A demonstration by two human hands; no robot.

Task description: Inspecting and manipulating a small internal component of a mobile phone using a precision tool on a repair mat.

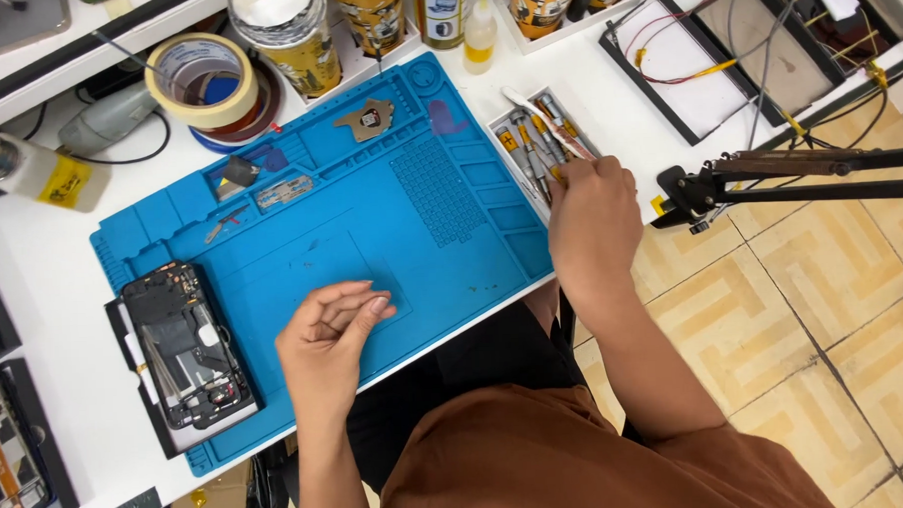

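We see a white worktop [64, 328] carrying a big blue repair mat [371, 237]. At the mat's near left corner lies an opened phone [187, 345] with its insides bare. On the right, just beside the mat's edge, a small tray of screwdrivers [533, 146] holds our right hand [592, 219], fingers closed among the tools. Our left hand [326, 338] hovers over the mat's near edge, fingers loosely curled and pinched together, holding nothing we can make out.

- One blue repair mat [371, 227], centre.
- Two hands: left hand [327, 343] at six o'clock, right hand [592, 219] at three.
- Two opened phones [187, 345], at eight o'clock.
- Two tape rolls [203, 82], at eleven.
- One tool tray [528, 146], at two.
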